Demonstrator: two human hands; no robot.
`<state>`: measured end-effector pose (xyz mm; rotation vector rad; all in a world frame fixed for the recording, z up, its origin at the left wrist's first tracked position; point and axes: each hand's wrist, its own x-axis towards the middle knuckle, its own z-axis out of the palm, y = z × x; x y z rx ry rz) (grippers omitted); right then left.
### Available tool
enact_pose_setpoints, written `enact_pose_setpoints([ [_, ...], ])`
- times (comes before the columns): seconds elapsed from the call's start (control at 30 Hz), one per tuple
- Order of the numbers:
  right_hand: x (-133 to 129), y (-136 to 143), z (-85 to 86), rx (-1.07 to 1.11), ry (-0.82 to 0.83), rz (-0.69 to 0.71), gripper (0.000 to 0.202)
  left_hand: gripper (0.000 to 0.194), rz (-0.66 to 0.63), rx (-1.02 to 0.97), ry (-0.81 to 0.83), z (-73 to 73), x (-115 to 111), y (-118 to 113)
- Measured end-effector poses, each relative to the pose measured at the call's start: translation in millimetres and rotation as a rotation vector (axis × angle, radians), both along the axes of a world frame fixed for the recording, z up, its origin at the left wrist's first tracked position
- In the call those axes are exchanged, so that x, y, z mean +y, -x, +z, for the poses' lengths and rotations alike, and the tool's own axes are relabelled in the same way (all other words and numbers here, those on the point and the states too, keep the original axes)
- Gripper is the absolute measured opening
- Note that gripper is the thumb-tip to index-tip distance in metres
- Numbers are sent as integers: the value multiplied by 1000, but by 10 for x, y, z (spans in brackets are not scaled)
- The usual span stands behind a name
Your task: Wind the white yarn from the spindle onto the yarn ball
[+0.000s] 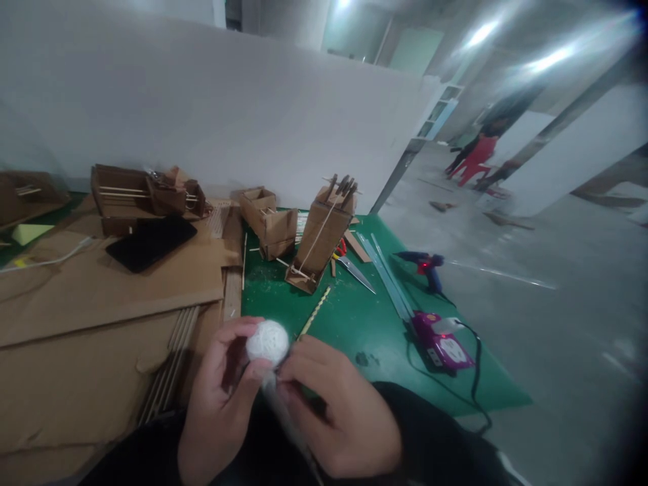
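A white ball of string point(268, 343) sits between the thumb and fingers of my left hand point(223, 398), just above the near edge of the green table. My right hand point(337, 401) is closed in a pinch against the ball's lower right side, where the string point(286, 412) leaves it. That strand trails downward as a pale blur. Its exact path between my right fingertips is hidden. Just beyond my right knuckles, a thin yellowish twisted stick point(314, 312) lies on the green tabletop point(344, 337).
Cardboard models point(320, 236) with sticks stand at the back. Scissors point(357, 271), clear glue sticks point(387, 277), a blue glue gun point(428, 266) and a purple power strip point(441, 342) with a cable lie right. Cardboard sheets point(91, 364) and a black phone-like slab point(152, 241) lie left.
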<state>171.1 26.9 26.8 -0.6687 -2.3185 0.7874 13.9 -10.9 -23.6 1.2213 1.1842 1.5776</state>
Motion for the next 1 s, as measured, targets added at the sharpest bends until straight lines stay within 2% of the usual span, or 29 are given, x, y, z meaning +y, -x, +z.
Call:
enact_pose_setpoints([
  [0.2,162,-198,369,-56,-193,61,14,19,-201,-60,102,53,-18,41],
  [0.3,314,-219,389,-19,-175,109,11,24,-322,-152,132,67,-49,50],
  [0.37,423,-197,327,50,-111,136,11,31,-337,-198,144,68,-73,49],
  [0.47,557,-128,159,172,23,104,12,35,-261,-171,110,73,-100,43],
  [0.6,610,-8,-107,250,182,-34,15,30,-104,-58,-9,85,-107,27],
  [0.73,482,105,-285,242,186,-95,16,32,28,14,-116,69,-88,-7],
  [0.87,248,151,-303,167,57,-64,18,35,126,27,-173,34,-63,-37],
  [1.0,77,101,-198,136,-25,-62,10,36,154,103,-126,23,-47,-17],
])
